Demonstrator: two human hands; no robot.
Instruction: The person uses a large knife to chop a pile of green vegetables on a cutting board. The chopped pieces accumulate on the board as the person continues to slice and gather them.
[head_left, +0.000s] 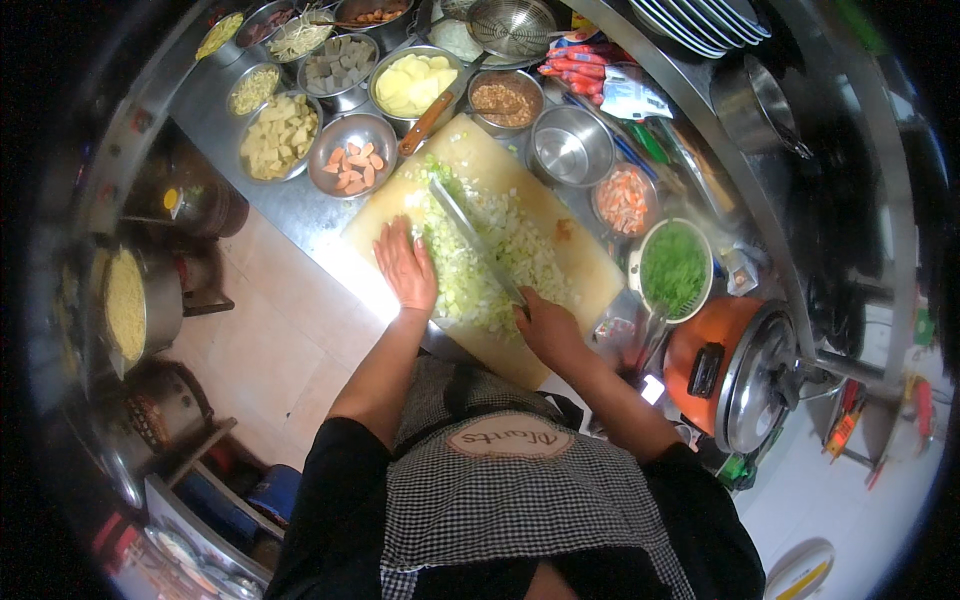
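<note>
My right hand (551, 326) grips a kitchen knife (474, 238), whose blade is seen almost edge-on. The blade stretches away from me across a spread of chopped pale green and white vegetable (480, 277). Beneath lies a thick yellowish cutting board (592, 274), set at a slant on the metal counter. At the board's left edge my left hand (406, 264) is laid out flat beside the chopped pieces, holding nothing, its thumb next to them. A second blade with a wooden handle (427, 124) rests at the board's far corner.
Around the board stand bowls of sliced sausage (349, 169), cubed pale food (281, 139), yellow slices (416, 82) and diced orange-white pieces (625, 199). An empty steel pot (571, 146) is behind. Chopped greens fill a white strainer (675, 266); an orange cooker (720, 367) is at right.
</note>
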